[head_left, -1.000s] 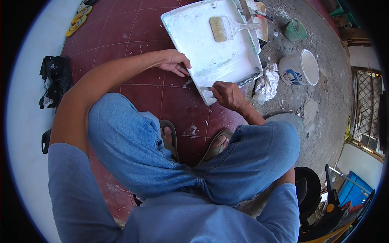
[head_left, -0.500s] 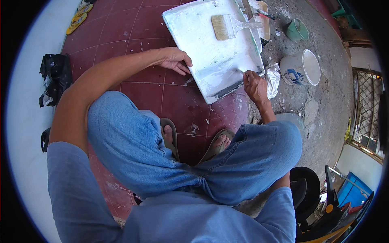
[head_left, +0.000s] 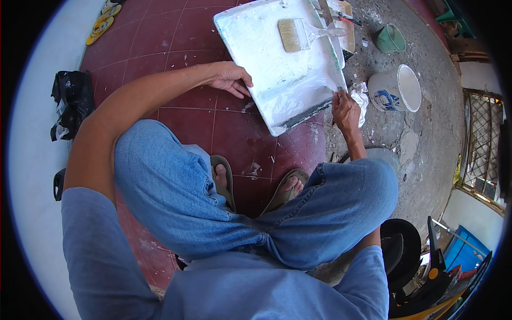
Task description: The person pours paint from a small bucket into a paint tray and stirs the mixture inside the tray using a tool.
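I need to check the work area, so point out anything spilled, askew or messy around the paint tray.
White paint flecks spot the red tile floor near the white paint tray, which the left hand and right hand hold tilted. A paintbrush lies loose in it. A white bucket lies on its side on the stained concrete.

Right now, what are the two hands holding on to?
Both hold the white paint tray. The left hand grips its left edge near the bottom corner. The right hand pinches its right bottom corner; whether it also holds a tool cannot be told.
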Demonstrator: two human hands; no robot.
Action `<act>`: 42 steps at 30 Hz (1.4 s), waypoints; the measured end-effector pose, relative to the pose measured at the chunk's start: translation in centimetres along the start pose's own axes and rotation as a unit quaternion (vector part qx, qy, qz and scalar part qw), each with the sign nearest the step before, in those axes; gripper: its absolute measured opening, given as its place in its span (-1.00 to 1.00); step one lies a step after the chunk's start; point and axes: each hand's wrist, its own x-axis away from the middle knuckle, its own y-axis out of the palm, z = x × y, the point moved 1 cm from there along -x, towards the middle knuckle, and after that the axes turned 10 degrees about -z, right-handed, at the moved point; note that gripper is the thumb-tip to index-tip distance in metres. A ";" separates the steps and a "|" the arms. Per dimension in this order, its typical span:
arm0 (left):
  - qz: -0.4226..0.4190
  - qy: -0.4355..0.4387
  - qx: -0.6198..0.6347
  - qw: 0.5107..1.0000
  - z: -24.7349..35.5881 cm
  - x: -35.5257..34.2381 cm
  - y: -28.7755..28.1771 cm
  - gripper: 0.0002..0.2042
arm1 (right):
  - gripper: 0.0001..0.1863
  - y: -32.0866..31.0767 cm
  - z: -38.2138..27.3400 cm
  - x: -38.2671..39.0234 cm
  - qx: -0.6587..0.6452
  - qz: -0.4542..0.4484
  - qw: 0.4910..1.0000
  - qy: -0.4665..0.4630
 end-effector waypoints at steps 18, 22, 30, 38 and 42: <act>0.014 -0.006 0.002 1.000 -0.1 -0.1 -0.3 -0.56 | -0.91 1.8 -7.9 3.5 -0.131 -0.114 0.978 -0.117; 0.011 -0.001 0.000 1.000 0.1 0.0 -0.1 -0.57 | -0.92 2.5 -7.9 4.5 -0.178 -0.151 0.953 -0.195; 0.013 -0.004 -0.002 1.000 0.0 -0.1 -0.2 -0.57 | -0.91 2.5 -9.0 3.2 -0.199 -0.173 0.937 -0.230; 0.011 -0.004 -0.005 1.000 0.1 0.1 0.0 -0.57 | -0.85 1.3 -5.4 0.2 -0.256 -0.155 0.950 -0.086; 0.010 0.000 -0.001 1.000 0.0 0.1 -0.1 -0.61 | -0.85 0.4 -2.0 -0.6 -0.206 -0.105 0.972 -0.037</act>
